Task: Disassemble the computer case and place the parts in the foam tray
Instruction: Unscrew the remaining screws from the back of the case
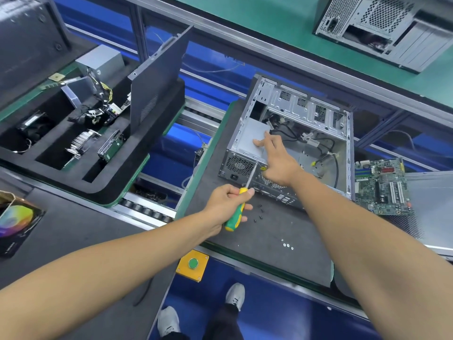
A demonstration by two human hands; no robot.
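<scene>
Computer case [306,133], open, at 1 o'clock on grey mat. Left hand [228,202] grips screwdriver [239,204], tip at case rear. Right hand [277,163], fingers straight, rests on power supply [250,138]. Foam tray [137,153] at 10 o'clock.

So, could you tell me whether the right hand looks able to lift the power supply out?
Probably yes: the right hand already rests on the power supply, and the case is open above it. Remaining screws can't be judged.
</scene>
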